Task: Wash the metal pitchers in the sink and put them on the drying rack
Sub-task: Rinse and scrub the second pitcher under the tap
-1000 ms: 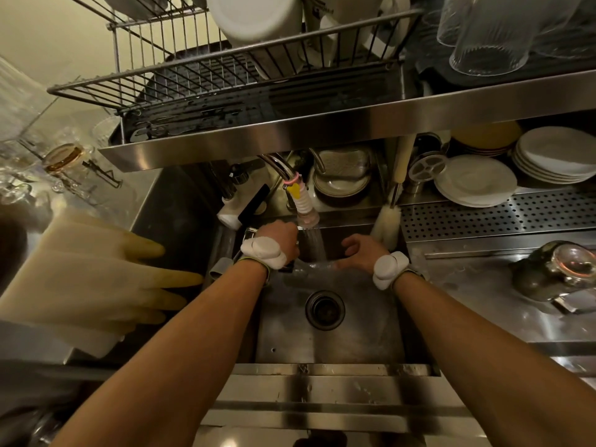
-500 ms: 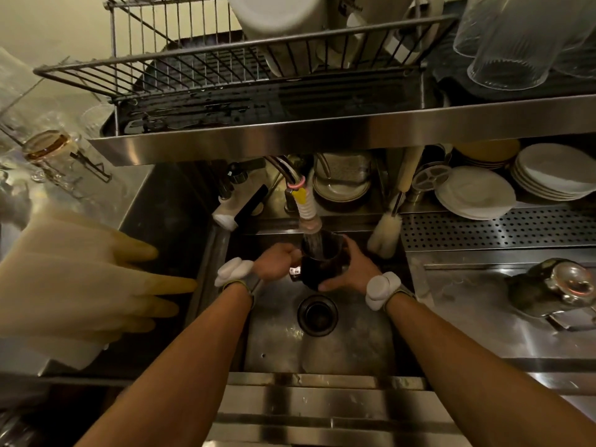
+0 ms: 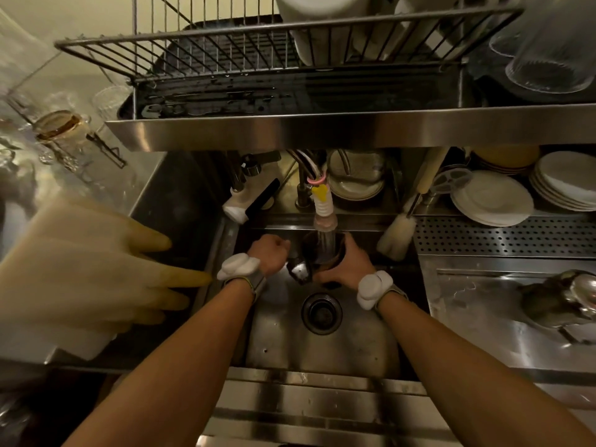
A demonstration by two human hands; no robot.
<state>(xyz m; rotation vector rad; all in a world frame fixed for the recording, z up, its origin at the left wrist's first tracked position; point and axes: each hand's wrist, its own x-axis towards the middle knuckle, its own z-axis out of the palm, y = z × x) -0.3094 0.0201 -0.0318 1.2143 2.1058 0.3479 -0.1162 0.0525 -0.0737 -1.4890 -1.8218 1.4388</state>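
A dark metal pitcher (image 3: 317,258) stands upright under the running faucet (image 3: 324,214) at the back of the steel sink (image 3: 322,350). Water streams into its mouth. My right hand (image 3: 350,262) wraps around the pitcher's right side. My left hand (image 3: 269,254) is closed at the pitcher's left side, apparently on its handle, which is mostly hidden. A second metal pitcher (image 3: 567,298) lies on its side on the counter at the right. The wire drying rack (image 3: 258,50) sits on the shelf above the sink.
Yellow rubber gloves (image 3: 96,279) lie on the left counter. A bottle brush (image 3: 398,233) leans at the sink's back right corner. Stacked white plates (image 3: 493,201) sit behind a perforated drain board (image 3: 503,235). Glasses (image 3: 548,59) and white crockery (image 3: 319,21) fill the rack's right side.
One second ago both hands were low under the stream. Since then the pitcher has come upright under the faucet with both hands on it, and the view has moved closer.
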